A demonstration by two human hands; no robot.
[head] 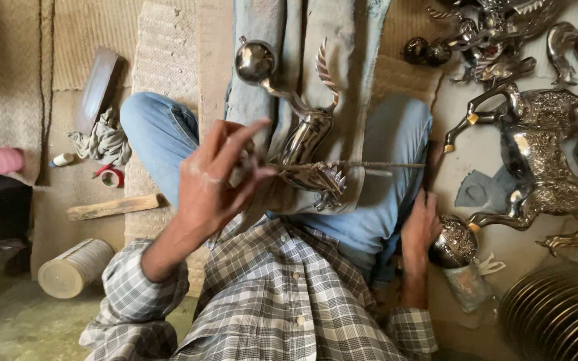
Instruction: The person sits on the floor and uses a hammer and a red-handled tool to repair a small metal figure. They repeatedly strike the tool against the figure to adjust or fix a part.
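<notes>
While sitting cross-legged, the person's left hand [215, 177] is closing around a file [362, 164] laid across a polished metal figurine [302, 137], right hand [421, 224] resting loose-fingered beside a dark embossed ball [454, 242].

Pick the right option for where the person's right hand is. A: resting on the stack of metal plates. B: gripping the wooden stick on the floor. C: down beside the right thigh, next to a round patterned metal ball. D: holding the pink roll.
C: the right hand hangs beside the jeans-clad thigh, right next to the patterned metal ball, while the left hand is up at the shiny metal figurine on the lap.
</notes>
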